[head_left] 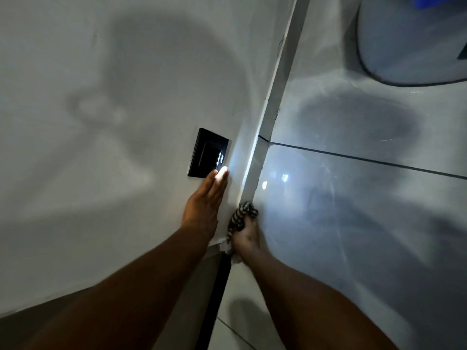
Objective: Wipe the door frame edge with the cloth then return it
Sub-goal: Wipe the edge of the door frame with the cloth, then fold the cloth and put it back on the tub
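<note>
A striped cloth (242, 214) is held bunched in the closed right hand (245, 236) and pressed against the door frame edge (255, 157), whose long axis is seen running up and away from the fingers (toward the upper right). The left hand (204, 200) is laid flat, fingers together, beside a black switch plate (208, 152).

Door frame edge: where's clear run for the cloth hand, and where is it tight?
Clear: the door frame edge above the cloth, between plain wall and glossy tiles. Tight: low down, where the right hand grips the cloth beside the flat left hand, just below the black switch plate.
</note>
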